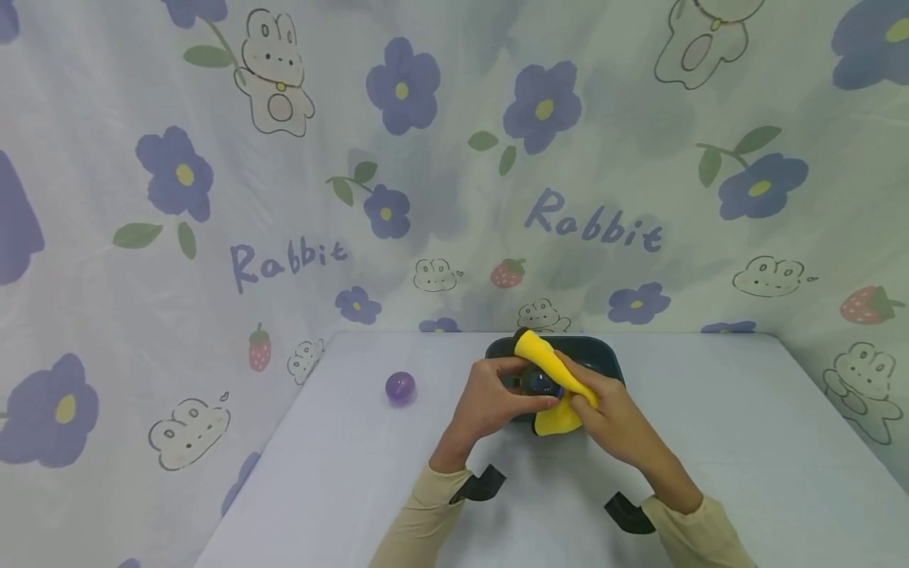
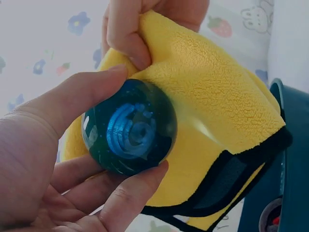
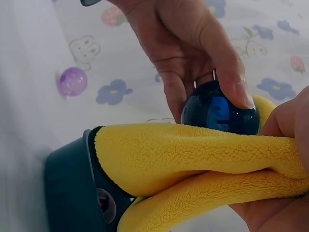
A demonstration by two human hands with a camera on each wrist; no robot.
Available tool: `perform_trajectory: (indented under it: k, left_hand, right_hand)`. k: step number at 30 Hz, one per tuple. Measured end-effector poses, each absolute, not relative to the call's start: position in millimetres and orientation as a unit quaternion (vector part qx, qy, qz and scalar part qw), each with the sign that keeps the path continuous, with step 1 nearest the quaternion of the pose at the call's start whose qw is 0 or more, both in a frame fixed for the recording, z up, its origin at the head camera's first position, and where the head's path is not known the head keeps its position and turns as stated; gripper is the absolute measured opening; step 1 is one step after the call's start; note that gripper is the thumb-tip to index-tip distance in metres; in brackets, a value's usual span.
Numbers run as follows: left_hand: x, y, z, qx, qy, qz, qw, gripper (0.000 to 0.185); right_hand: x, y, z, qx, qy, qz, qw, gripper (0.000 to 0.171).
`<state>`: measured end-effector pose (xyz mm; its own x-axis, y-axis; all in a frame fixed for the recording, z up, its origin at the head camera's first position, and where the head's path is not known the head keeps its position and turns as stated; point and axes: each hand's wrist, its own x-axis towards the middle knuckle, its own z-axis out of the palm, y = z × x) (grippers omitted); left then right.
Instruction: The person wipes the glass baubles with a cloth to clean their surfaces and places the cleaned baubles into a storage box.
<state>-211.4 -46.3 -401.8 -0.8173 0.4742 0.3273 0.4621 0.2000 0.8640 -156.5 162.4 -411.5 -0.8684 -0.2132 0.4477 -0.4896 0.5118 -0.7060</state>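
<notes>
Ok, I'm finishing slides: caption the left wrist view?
Left hand holds a glossy dark ball; right hand grips a yellow cloth.

Glossy blue ball [image 2: 130, 126] against yellow cloth [image 2: 207, 82]

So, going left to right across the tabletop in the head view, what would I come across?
Purple ball, left hand, yellow cloth, right hand.
</notes>
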Motion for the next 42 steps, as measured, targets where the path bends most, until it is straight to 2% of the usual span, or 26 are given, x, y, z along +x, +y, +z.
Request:
perform_trajectory:
  k: [9,20,28,42]
  left_hand:
    - [-210,-47,-396,0.286,0.777,0.56,0.009,0.053]
    - [-213,-51,-396,0.269,0.767,0.583,0.011,0.053]
    - [-216,-52,-397,0.261,0.76,0.595,0.002,0.056]
    - [-221,-54,-400,0.216,0.748,0.628,-0.012,0.046]
  right_hand:
    - [-158,165,-413,0.197,-0.845,0.476,0.14,0.056]
    - [-156,162,-411,0.179,-0.835,0.509,0.109,0.056]
    - [-153,159,-408,0.163,-0.844,0.499,0.108,0.055]
    - [-147,155,-404,0.161,-0.85,0.489,0.113,0.056]
